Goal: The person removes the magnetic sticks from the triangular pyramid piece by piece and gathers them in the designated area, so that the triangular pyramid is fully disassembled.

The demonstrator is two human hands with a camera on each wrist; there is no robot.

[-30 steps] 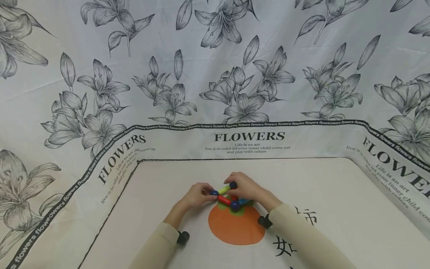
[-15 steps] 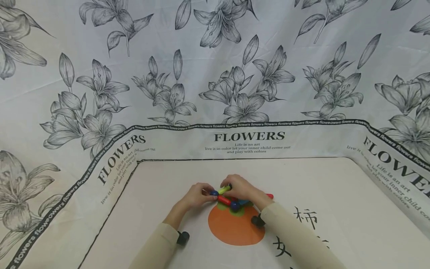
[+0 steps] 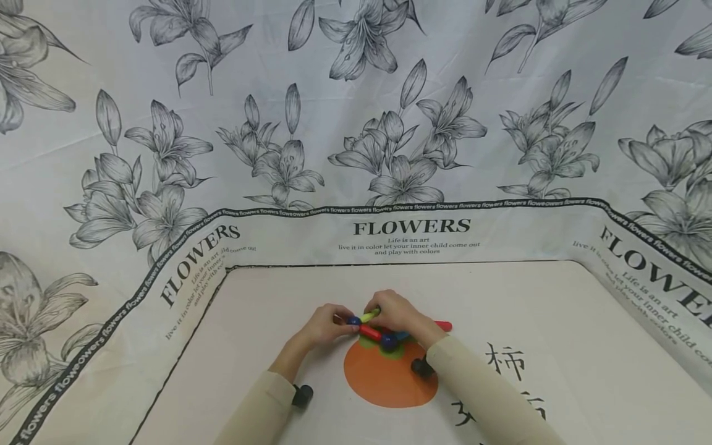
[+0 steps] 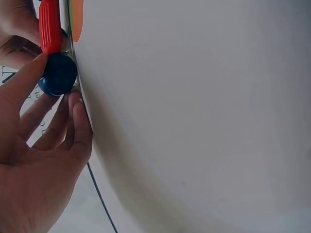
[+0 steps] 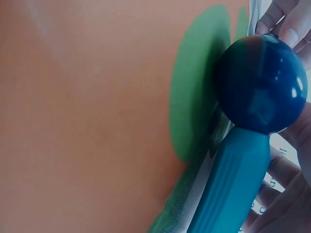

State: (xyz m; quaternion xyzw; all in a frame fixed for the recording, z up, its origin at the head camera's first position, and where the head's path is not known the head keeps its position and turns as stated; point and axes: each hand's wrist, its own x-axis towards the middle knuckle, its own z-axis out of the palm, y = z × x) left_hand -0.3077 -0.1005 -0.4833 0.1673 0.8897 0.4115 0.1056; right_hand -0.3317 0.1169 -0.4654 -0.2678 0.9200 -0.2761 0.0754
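Over the orange print, both hands (image 3: 356, 322) still pinch the rod-and-ball toy (image 3: 374, 332) (right hand slid nearer).

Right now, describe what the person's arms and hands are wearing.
Both arms wear long, plain cream sleeves: left sleeve, right sleeve. A small black device sits at each wrist: left wrist device, right wrist device. The left hand and right hand are bare, with no gloves; no rings show.
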